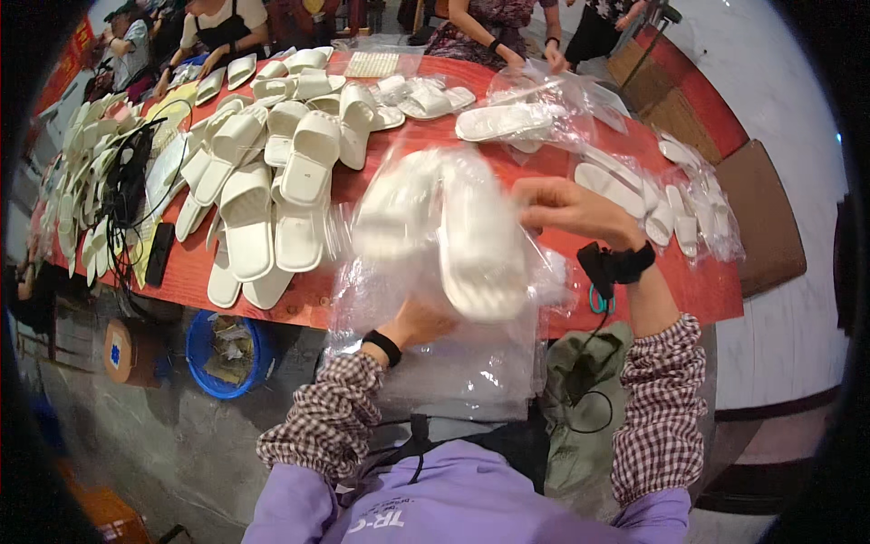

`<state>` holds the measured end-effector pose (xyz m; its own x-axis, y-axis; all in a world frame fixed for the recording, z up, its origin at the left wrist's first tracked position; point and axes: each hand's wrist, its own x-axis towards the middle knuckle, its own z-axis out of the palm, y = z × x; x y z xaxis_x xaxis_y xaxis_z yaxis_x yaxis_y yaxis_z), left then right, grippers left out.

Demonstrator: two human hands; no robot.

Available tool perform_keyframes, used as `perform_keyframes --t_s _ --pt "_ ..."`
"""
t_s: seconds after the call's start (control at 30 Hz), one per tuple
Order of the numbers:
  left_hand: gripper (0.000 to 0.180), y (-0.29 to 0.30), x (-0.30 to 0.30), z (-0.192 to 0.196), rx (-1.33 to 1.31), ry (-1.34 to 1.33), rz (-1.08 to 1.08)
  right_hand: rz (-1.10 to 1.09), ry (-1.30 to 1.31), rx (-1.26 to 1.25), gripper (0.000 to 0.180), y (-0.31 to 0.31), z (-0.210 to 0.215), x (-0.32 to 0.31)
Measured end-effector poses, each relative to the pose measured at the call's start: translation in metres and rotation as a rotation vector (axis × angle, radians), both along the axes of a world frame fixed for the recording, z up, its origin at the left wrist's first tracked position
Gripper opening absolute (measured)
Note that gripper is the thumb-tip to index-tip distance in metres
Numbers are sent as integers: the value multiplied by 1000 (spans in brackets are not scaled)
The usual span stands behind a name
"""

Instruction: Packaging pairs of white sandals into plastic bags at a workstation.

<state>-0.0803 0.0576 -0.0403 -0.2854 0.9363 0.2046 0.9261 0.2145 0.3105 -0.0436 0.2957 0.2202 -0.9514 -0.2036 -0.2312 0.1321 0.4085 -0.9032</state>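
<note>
A pair of white slippers (480, 240), smeared by motion, is in front of me above the table's near edge. Thin clear plastic shows around them. My right hand (575, 208) is beside the right slipper, fingers curled closed; what they grip is blurred. Below the slippers, my left hand (419, 322) reaches in over a stack of clear plastic bags (453, 381), its fingers hidden under the slipper and smeared. Loose white slippers (246, 222) are heaped to the left of the pair.
Bagged slippers (684, 218) lie at the right of the red table (362, 195). Teal-handled scissors (601, 299) lie near my right wrist. A black phone (160, 254) and cables are on the left. A blue bin (227, 354) stands below the edge. Other people (503, 32) work across the table.
</note>
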Motion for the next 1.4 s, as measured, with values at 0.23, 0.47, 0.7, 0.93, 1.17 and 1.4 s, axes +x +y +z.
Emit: perform_keyframes --t_s 0.23,0.47,0.7,0.93,1.17,1.4 --pt "52 -67 -16 18 188 -491 -92 -49 567 384 26 0 -78 53" --pt "43 -49 -40 23 223 -977 78 -565 338 285 34 7 -174 119" --pt "79 -77 -66 46 425 -2060 158 -681 331 291 34 24 -214 141" --pt "58 -83 -57 53 169 -1408 186 -903 132 251 41 35 -205 89" --pt "36 -83 -54 65 253 -1569 306 -712 61 153 27 49 -210 87" --pt "39 -131 -89 86 328 -1730 336 -606 -166 -278 14 37 -140 113"
